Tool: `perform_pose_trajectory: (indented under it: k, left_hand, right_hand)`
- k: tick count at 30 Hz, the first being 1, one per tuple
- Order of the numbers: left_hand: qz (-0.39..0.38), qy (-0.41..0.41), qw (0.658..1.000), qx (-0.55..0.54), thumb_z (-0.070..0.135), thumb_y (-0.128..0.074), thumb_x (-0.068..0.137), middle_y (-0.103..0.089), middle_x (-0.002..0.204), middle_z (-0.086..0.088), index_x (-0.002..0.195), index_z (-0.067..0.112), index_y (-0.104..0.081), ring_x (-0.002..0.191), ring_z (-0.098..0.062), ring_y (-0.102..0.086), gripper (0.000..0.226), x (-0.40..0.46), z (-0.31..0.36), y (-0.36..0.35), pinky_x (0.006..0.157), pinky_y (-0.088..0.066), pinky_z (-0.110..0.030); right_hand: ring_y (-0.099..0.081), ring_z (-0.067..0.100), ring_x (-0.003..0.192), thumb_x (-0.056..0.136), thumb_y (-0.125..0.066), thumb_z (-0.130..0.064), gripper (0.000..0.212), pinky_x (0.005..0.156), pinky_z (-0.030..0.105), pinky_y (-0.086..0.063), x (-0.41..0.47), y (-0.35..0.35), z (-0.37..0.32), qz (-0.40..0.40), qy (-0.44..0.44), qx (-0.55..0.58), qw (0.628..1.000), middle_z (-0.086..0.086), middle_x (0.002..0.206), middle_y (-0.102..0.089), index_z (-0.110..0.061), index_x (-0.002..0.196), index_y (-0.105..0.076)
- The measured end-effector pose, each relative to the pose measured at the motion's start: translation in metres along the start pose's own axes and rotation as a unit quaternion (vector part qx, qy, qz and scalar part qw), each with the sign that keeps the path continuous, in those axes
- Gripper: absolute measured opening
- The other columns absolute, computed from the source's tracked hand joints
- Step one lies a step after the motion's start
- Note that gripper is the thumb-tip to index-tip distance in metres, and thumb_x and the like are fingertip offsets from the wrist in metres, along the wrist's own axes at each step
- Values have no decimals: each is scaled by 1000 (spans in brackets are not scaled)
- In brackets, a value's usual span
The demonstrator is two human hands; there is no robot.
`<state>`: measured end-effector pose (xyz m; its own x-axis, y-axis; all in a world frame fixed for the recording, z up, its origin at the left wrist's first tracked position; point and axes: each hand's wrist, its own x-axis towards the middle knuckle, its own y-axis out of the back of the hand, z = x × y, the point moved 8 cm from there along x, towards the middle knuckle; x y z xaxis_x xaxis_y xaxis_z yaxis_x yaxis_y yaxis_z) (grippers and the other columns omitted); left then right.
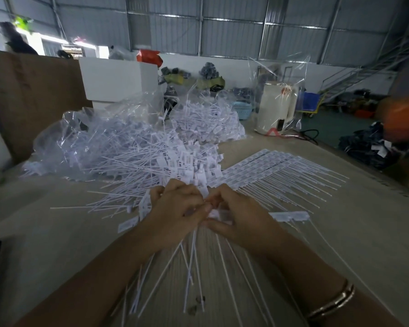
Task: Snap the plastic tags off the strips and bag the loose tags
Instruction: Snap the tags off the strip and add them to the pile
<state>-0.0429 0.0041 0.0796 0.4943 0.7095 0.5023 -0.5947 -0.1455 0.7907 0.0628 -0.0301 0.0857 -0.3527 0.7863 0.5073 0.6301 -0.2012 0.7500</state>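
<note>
My left hand and my right hand meet at the table's middle, both pinched on a white strip of plastic tags whose end sticks out to the right. Thin white tails fan toward me under my wrists. A big heap of loose tags lies behind my hands, partly on clear plastic bags. Uncut strips lie in a neat fanned stack to the right.
The wooden table carries a white kettle-like appliance inside a clear bag at the back right. A white box and a brown board stand at the back left. Clutter and stairs fill the hall behind.
</note>
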Motion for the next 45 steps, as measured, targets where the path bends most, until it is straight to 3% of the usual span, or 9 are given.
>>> perform_pose_trajectory:
  k: [4, 10, 14, 17, 21, 25, 36, 41, 45]
  left_hand:
    - [12, 10, 1000, -2, 57, -36, 81, -58, 81, 18, 76, 21, -64, 97, -3, -38, 46, -5, -13, 7, 82, -17, -33]
    - [103, -140, 985, 19, 38, -47, 86, -62, 85, 14, 75, 20, -69, 89, -4, -47, 30, -9, 6, 30, 78, -21, -32]
    - [112, -60, 991, 45, 42, -39, 86, -59, 99, 16, 82, 24, -70, 99, -9, -50, 36, -9, -17, 39, 82, -20, -37]
    - [108, -8, 991, 77, 38, -29, 86, -53, 121, 14, 98, 30, -70, 114, -11, -46, 43, -8, -18, 30, 86, -16, -33]
    - [40, -9, 999, -21, 60, -29, 80, -54, 93, 26, 86, 27, -73, 106, -1, -39, 55, -1, 0, 6, 94, -21, -33]
    - [55, -11, 997, -44, 54, -43, 80, -57, 79, 23, 73, 21, -70, 94, 2, -41, 43, -2, -5, 9, 84, -23, -31]
    - [74, -126, 989, -17, 41, -47, 86, -52, 101, 20, 79, 28, -65, 98, -3, -47, 23, -11, -6, 25, 82, -31, -45]
    - [112, -33, 991, 65, 45, -33, 88, -51, 109, 22, 93, 31, -67, 108, -13, -49, 38, -10, -24, 29, 84, -24, -39]
    - [88, -25, 995, 23, 51, -27, 89, -52, 106, 22, 93, 33, -69, 107, 0, -39, 45, -3, -4, 16, 89, -19, -29]
  right_hand:
    - [-55, 5, 74, 82, -66, -41, 25, 64, 25, -43, -7, 7, 20, -39, -33, -44, 998, -12, 85, -60, -26, 100, -56]
    - [-55, 6, 56, 90, -61, -27, 14, 55, 20, -40, -4, 6, 26, -38, -51, 6, 998, -4, 67, -64, -18, 80, -66]
    - [-59, 6, 61, 91, -59, -28, 20, 61, 26, -45, -10, 17, 34, -33, -85, 13, 996, -20, 66, -63, -39, 74, -58]
    - [-59, 9, 72, 83, -66, -37, 12, 63, 28, -44, -7, 11, 24, -22, -62, -51, 997, -9, 82, -66, -29, 90, -62]
    - [-58, 9, 74, 81, -69, -34, 27, 61, 25, -42, 3, -1, -1, 4, 2, -39, 999, -3, 87, -66, -14, 98, -58]
    - [-56, 5, 79, 80, -71, -35, 29, 66, 18, -41, -4, 6, 10, -32, -20, -2, 999, -7, 91, -65, -20, 102, -60]
    - [-56, 1, 55, 93, -56, -19, 21, 52, 17, -37, -5, 9, 27, -61, -46, -36, 996, -7, 67, -66, -11, 82, -72]
    - [-54, -4, 67, 86, -66, -23, 14, 58, 7, -35, -9, 24, 30, -10, -47, -41, 998, -14, 79, -64, -18, 97, -73]
    - [-54, 7, 71, 80, -63, -37, 28, 61, 24, -39, 3, 9, 4, 13, -5, -54, 998, -2, 85, -65, -16, 98, -67]
